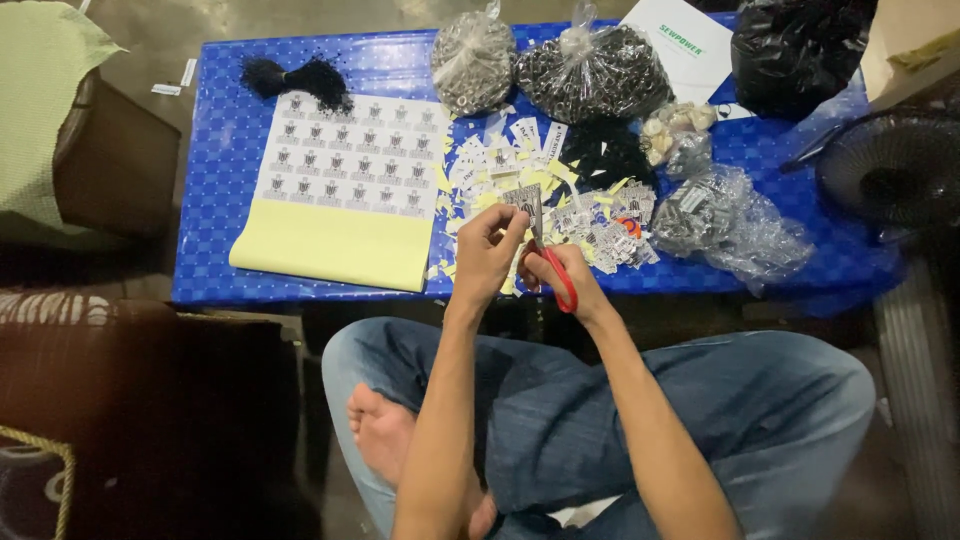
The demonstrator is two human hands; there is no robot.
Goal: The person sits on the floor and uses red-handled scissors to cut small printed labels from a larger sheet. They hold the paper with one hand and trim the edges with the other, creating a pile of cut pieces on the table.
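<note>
Label cutting, seen from above. A heap of cut labels (600, 235) and paper trimmings (480, 180) lies on the blue desk (220, 150) just beyond the hands, so a good part of the cutting appears done. To the left, a printed label sheet (355, 150) with several full rows on yellow backing lies uncut, so much seems left.

The left hand (488, 255) is raised over the near edge of the desk, fingers pinched closed on a small label piece (523, 203) held upright between thumb and fingertips. The right hand (570, 275) sits just beside it, fingers closed through the red handles of the scissors (556, 275), whose blades point up toward the piece; whether they touch it cannot be told. Both forearms rise from the crossed legs, converging at the wrists.

Bags of metal rings (590, 75) stand at the far edge.
</note>
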